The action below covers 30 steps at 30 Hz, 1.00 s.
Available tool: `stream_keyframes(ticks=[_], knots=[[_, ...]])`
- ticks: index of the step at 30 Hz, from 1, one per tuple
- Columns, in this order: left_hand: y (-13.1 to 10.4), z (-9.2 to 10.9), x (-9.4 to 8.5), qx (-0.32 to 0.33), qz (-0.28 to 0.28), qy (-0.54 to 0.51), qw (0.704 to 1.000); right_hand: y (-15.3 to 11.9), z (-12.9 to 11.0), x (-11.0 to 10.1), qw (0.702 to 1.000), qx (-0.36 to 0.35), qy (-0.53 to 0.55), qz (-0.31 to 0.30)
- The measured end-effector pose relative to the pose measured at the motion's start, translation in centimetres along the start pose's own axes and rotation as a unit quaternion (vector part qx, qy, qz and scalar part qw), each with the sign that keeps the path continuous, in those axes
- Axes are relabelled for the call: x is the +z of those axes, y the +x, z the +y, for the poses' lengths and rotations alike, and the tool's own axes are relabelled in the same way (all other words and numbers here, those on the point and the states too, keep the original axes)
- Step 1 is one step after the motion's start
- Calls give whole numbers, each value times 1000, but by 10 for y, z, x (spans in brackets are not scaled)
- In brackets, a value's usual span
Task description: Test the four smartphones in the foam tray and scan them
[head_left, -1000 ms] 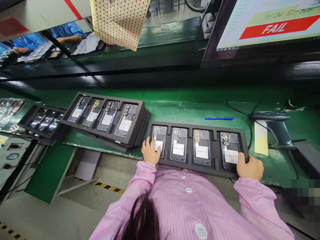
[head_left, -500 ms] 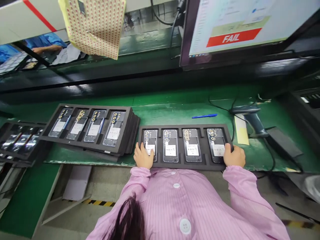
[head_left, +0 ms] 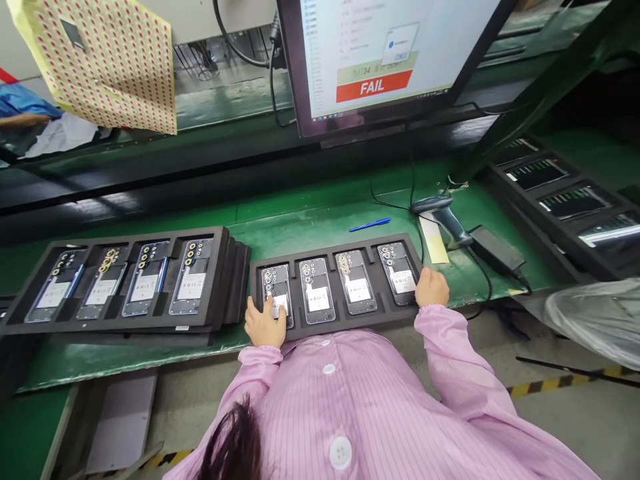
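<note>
A black foam tray (head_left: 295, 328) lies in front of me at the bench's near edge, with several open-backed phones (head_left: 317, 293) seated in its slots. My left hand (head_left: 266, 323) grips the tray's left end, its fingertips and thumb reaching over the leftmost phone (head_left: 275, 280). At the opposite end, my right hand (head_left: 433, 288) is closed round the tray's right edge, beside the rightmost phone (head_left: 397, 263). The fingers under that edge are hidden.
Left of me stands a stack of foam trays (head_left: 217, 280) with phones. Beyond my tray lie a blue pen (head_left: 370, 225), a barcode scanner (head_left: 447, 220), a yellow slip (head_left: 434, 243) and a black box (head_left: 497, 250). The monitor (head_left: 373, 113) reads FAIL. More trays (head_left: 525, 207) are at right.
My view has turned to the right, so the bench items sit farther left and the trays at right have come into view. Both hands stay on the tray's ends.
</note>
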<state>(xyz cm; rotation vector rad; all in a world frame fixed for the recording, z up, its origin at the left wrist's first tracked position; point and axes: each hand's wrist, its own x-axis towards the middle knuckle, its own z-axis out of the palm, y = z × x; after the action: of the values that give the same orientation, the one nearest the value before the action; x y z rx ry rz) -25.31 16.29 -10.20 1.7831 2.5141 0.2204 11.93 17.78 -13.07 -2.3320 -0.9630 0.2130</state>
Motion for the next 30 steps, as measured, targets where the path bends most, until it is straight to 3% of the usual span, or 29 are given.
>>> stream_keyframes(ticks=[8,14,30], knots=[[1,-5,5,14,18,-12,1000,-1,6,1,994,-14,86,65],[2,-4,5,13,24,-18,999,-2,9,0,986,17,132,96],[-2,-1,1,10,16,-36,999,-5,4,-7,987,44,122,98]])
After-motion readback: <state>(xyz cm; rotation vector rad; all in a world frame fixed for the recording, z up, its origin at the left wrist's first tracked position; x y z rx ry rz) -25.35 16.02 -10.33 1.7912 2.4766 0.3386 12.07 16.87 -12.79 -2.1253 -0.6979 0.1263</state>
